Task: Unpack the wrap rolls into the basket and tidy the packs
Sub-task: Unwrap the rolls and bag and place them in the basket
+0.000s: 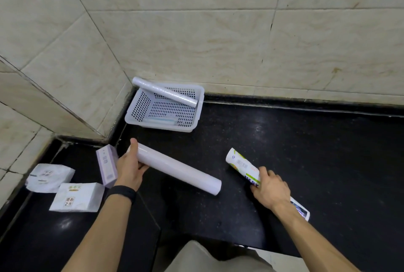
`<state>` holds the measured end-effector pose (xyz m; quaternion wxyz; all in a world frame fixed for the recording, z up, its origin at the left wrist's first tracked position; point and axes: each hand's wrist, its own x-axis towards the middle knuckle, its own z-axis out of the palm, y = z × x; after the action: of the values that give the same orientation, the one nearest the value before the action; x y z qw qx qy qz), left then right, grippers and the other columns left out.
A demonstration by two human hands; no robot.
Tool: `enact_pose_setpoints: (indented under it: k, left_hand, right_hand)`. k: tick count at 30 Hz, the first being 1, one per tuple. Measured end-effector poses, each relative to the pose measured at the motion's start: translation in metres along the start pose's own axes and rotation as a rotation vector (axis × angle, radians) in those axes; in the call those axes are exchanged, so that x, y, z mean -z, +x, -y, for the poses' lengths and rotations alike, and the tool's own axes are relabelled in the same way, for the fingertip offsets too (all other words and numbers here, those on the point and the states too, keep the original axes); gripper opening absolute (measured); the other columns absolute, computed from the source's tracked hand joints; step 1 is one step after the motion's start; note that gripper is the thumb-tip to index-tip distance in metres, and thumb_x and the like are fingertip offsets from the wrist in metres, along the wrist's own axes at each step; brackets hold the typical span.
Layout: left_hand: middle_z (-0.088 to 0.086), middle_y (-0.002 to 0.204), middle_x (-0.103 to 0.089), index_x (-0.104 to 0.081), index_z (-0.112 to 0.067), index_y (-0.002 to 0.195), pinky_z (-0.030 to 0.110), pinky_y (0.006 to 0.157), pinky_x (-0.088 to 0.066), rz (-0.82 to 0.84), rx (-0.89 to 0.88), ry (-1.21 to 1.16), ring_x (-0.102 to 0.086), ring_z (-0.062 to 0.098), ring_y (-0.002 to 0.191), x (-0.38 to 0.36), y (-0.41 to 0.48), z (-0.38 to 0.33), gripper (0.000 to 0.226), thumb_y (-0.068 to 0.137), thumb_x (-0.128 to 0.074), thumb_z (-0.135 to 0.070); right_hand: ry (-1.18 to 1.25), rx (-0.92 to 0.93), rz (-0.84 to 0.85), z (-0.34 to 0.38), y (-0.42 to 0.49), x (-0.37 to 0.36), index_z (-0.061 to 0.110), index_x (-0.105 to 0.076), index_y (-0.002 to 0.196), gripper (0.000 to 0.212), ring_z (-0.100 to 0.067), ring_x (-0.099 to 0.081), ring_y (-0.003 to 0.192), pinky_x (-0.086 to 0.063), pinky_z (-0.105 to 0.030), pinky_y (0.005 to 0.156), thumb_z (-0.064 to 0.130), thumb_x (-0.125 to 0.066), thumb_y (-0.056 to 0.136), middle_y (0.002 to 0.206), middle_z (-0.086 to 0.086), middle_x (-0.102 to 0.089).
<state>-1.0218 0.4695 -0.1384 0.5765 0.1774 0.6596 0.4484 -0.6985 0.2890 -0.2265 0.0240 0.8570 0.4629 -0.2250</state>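
Left hand (129, 169): fingers curled round one end of a plain white wrap roll (179, 171), low over the black desk (306, 151).
Right hand (271, 186): fingers gripping a printed pack (240, 162), well apart from the roll.
Basket (140, 106): white, in the corner by the wall, with a second roll (166, 92) leaning across its rim.
Left side: a purple box (107, 167) beside two tissue packs (76, 197).

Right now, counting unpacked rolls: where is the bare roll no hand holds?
In the head view the roll lies slanted across the white basket in the tiled corner, left of centre, one end over its back rim.
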Motion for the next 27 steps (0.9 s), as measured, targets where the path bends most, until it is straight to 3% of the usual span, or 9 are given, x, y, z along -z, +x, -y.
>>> enact_pose_setpoints:
  k: [3, 5, 8, 11, 14, 17, 22, 27]
  left_hand:
    - [0.009, 0.125, -0.054, -0.038, -0.013, 0.142, 0.053, 0.101, -0.048, 0.034, 0.022, -0.03, -0.054, 0.026, 0.115, -0.001, -0.005, 0.004, 0.062, 0.092, -0.064, -0.04]
    - [0.008, 0.12, -0.056, -0.042, -0.016, 0.131, 0.05, 0.096, -0.05, 0.064, 0.034, -0.037, -0.055, 0.025, 0.112, -0.004, -0.009, 0.007, 0.05, 0.093, -0.063, -0.041]
    - [0.01, 0.122, -0.063, -0.052, -0.006, 0.121, 0.049, 0.095, -0.051, 0.119, 0.046, 0.001, -0.06, 0.025, 0.113, -0.007, -0.012, 0.012, 0.049, 0.092, -0.063, -0.043]
    - [0.012, 0.117, -0.068, -0.062, -0.01, 0.107, 0.05, 0.093, -0.053, 0.17, 0.044, 0.04, -0.063, 0.026, 0.111, -0.012, -0.016, 0.017, 0.038, 0.092, -0.063, -0.045]
    - [0.01, 0.114, -0.069, -0.061, -0.014, 0.101, 0.052, 0.096, -0.051, 0.227, 0.051, 0.038, -0.062, 0.025, 0.111, -0.019, -0.022, 0.02, 0.032, 0.093, -0.061, -0.045]
    - [0.01, 0.113, -0.07, -0.06, -0.016, 0.104, 0.05, 0.094, -0.052, 0.285, 0.049, 0.01, -0.063, 0.025, 0.11, -0.029, -0.028, 0.017, 0.03, 0.094, -0.058, -0.045]
    - [0.01, 0.117, -0.069, -0.053, -0.013, 0.129, 0.044, 0.084, -0.057, 0.297, -0.013, -0.027, -0.066, 0.025, 0.11, -0.04, -0.038, 0.007, 0.05, 0.09, -0.064, -0.043]
    - [0.005, 0.12, -0.064, -0.045, -0.02, 0.137, 0.042, 0.082, -0.059, 0.343, 0.001, 0.162, -0.066, 0.023, 0.106, -0.033, -0.052, 0.03, 0.056, 0.088, -0.07, -0.033]
  right_hand:
    - [-0.002, -0.007, 0.045, 0.003, 0.0, -0.004, 0.027, -0.041, 0.134, 0.065, -0.027, -0.052, 0.118, -0.042, -0.042, 0.096, 0.057, -0.058, 0.079, 0.126, 0.0, -0.056]
    - [0.028, -0.014, 0.072, 0.002, -0.003, -0.008, 0.031, -0.039, 0.139, 0.07, -0.026, -0.046, 0.125, -0.038, -0.043, 0.102, 0.058, -0.058, 0.078, 0.137, 0.001, -0.049]
    - [0.21, 0.019, -0.024, 0.009, -0.011, -0.008, 0.033, -0.048, 0.136, 0.057, -0.027, -0.044, 0.126, -0.038, -0.042, 0.105, 0.056, -0.058, 0.085, 0.142, 0.003, -0.045]
    - [0.435, 0.103, -0.136, 0.025, -0.026, 0.001, 0.028, -0.058, 0.129, 0.046, -0.024, -0.046, 0.123, -0.038, -0.036, 0.105, 0.054, -0.055, 0.092, 0.136, 0.005, -0.051]
    - [0.609, 0.253, 0.079, 0.047, -0.041, 0.016, 0.03, -0.057, 0.128, 0.054, -0.011, -0.052, 0.119, -0.04, -0.029, 0.102, 0.063, -0.06, 0.085, 0.127, 0.013, -0.057]
    - [0.505, 0.368, 0.3, 0.065, -0.045, 0.026, 0.041, -0.05, 0.124, 0.058, -0.006, -0.06, 0.103, -0.047, -0.028, 0.088, 0.068, -0.064, 0.075, 0.114, 0.018, -0.062]
    - [0.43, 0.421, 0.251, 0.077, -0.042, 0.028, 0.042, -0.046, 0.114, 0.046, -0.01, -0.061, 0.093, -0.052, -0.038, 0.085, 0.066, -0.059, 0.076, 0.104, 0.015, -0.062]
    - [0.44, 0.447, 0.21, 0.096, -0.042, 0.023, 0.044, -0.037, 0.127, 0.051, -0.014, -0.058, 0.102, -0.05, -0.039, 0.087, 0.06, -0.057, 0.083, 0.117, 0.014, -0.056]
